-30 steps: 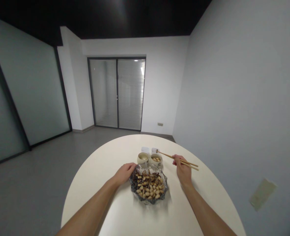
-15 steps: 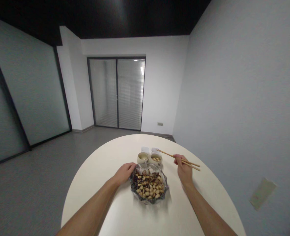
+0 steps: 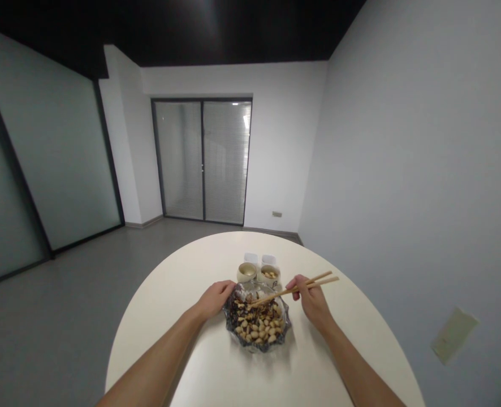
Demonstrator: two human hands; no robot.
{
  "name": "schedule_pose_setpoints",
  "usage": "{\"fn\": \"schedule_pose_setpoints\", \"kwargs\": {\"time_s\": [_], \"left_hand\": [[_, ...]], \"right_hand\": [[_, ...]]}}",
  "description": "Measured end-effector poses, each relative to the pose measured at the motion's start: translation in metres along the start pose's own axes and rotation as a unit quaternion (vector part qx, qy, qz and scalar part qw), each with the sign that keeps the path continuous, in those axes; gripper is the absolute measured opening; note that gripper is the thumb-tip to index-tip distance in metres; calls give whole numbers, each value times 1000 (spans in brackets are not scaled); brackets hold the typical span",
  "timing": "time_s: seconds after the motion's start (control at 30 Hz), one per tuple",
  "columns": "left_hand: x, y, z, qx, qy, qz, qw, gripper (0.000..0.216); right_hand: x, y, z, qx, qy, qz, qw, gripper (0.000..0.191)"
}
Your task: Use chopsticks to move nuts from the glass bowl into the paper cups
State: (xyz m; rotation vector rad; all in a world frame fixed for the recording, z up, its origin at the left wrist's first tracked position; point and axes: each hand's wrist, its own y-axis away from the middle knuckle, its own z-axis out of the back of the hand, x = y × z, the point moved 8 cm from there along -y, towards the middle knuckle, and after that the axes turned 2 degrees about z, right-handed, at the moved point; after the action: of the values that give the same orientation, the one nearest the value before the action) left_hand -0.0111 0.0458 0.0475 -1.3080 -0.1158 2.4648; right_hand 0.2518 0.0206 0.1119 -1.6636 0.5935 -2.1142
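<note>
right hand [image 3: 312, 298]: grips chopsticks [image 3: 282, 293] | left hand [image 3: 213, 298]: at bowl [image 3: 229, 323] rim, grip unclear | cup [image 3: 266, 281]: dark mark, illegible

Head cam, looks fwd & down over table [image 3: 250, 384].

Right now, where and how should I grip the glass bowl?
I'd grip the glass bowl by opposite sides of its wide, wavy rim: the left hand is at the left edge, so bring the right hand from the right, chopsticks set down.
</note>
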Motion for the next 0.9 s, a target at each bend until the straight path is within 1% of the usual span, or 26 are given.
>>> {"fn": "schedule_pose_setpoints", "kwargs": {"time_s": [0.13,0.3,0.53,0.77,0.9], "left_hand": [[-1,0,-1,1,1,-3,1000,53],[-1,-1,-1,0,-2,-1,1000,52],[3,-2,-1,-4,0,6,1000,53],[2,-3,-2,-4,1,3,1000,53],[2,-2,-1,-4,8,2,1000,53]], "right_hand": [[1,2,-7,38,6,-10,999,62],[-4,1,-9,53,-2,-21,998,64],[-6,3,-17,81,-12,-25,996,61],[-12,4,-20,94,-22,-32,995,57],[-12,3,-16,83,-16,-32,996,56]]}}
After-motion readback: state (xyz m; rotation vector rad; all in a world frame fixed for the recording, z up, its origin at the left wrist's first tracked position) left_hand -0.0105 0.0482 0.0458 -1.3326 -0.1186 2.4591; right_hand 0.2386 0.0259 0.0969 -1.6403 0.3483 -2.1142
